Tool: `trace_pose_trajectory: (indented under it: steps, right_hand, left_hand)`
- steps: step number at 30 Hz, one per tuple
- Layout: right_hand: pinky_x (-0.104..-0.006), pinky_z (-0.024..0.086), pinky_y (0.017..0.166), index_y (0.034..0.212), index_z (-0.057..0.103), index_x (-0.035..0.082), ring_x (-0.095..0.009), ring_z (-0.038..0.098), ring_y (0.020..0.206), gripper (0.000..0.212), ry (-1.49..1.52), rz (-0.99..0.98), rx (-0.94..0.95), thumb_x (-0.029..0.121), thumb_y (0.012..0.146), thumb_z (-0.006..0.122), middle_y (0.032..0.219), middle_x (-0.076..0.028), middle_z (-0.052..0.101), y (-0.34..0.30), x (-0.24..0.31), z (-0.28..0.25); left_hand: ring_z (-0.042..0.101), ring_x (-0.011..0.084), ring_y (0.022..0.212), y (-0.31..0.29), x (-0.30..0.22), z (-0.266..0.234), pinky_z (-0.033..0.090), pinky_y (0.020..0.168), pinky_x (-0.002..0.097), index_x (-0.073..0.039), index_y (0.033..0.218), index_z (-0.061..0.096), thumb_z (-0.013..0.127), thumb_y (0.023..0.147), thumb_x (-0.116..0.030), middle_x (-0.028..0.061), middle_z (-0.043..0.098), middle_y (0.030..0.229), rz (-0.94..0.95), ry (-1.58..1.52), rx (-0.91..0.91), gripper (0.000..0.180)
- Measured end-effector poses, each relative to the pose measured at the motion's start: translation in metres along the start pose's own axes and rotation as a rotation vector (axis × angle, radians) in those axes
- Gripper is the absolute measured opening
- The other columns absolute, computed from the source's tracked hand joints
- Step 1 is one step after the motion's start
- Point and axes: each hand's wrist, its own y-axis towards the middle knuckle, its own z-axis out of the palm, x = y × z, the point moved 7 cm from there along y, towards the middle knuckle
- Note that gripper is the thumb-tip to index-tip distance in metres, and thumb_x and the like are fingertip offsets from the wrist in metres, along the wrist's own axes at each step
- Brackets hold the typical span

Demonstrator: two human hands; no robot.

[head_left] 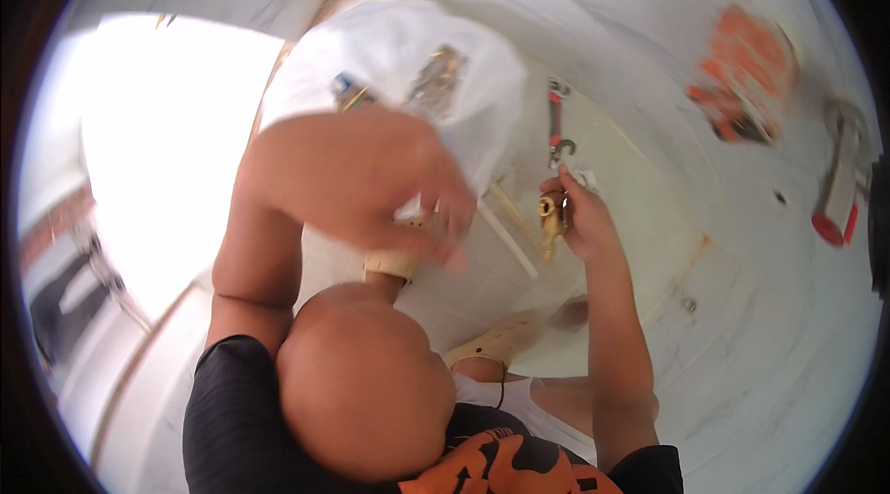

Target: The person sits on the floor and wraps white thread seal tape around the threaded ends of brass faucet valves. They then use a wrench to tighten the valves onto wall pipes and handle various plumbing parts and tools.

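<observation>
My right hand (586, 218) grips a brass valve-like plumbing fitting (550, 216), its round opening facing up and its narrower end hanging down. Blurred by motion, my left hand (371, 181) is raised in front of a white plastic bag (394, 40), with its fingers bent. A whitish patch shows between those fingers; whether it is held or lies behind them I cannot tell. Just beyond the right hand, an adjustable wrench with a red and black handle (555, 119) lies on the floor.
Inside the bag are a clear-wrapped package (440, 77) and a blue-ended item (350, 91). A thin white strip (508, 239) lies between my feet in beige clogs (496, 344). At right, the wall has a cutout of orange brick (746, 63) and a protruding red-ended fixture (839, 183).
</observation>
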Motion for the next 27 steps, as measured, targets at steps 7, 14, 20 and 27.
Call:
trace_pose_trajectory:
  steps: [7,14,20,27]
  right_hand:
    - [-0.0321,0.052,0.079,0.121,0.063,-0.001,-0.018,0.064,0.089,0.058,0.288,-0.271,-0.120,0.054,0.104,0.053,0.098,-0.010,0.067,-0.035,-0.013,-0.043]
    - [-0.0348,0.054,0.082,0.124,0.065,0.003,-0.019,0.067,0.092,0.045,0.015,-0.466,-0.293,0.043,0.104,0.055,0.101,-0.008,0.071,-0.065,-0.004,-0.058]
    - [-0.0387,0.056,0.079,0.112,0.071,0.007,-0.028,0.072,0.087,0.026,-0.673,-0.620,-0.777,0.014,0.087,0.071,0.093,-0.013,0.074,-0.014,-0.014,-0.149]
    - [-0.0431,0.056,0.083,0.114,0.068,0.007,-0.031,0.071,0.093,0.031,-0.978,-0.624,-0.749,0.019,0.086,0.073,0.097,-0.011,0.074,0.007,-0.061,-0.121]
  left_hand:
    - [0.070,0.0213,0.099,0.138,0.052,0.090,0.057,0.081,0.0346,-0.002,0.135,0.054,0.076,0.094,-0.030,0.0125,0.069,0.111,-0.354,-0.012,-0.149,0.055]
    - [0.068,0.0182,0.096,0.160,0.098,0.130,0.055,0.081,0.0327,-0.002,0.134,0.049,0.074,0.094,-0.018,0.0108,0.065,0.114,-0.470,-0.691,-0.080,0.050]
    - [0.062,0.0178,0.090,0.151,0.109,0.103,0.052,0.082,0.0353,-0.008,0.098,0.055,0.069,0.096,-0.020,0.0072,0.064,0.095,-0.575,-0.701,-0.013,0.019]
    - [0.059,0.0175,0.078,0.163,0.134,0.110,0.051,0.072,0.0333,-0.008,0.095,0.058,0.063,0.098,-0.024,0.0056,0.060,0.086,-0.803,-0.711,-0.111,0.018]
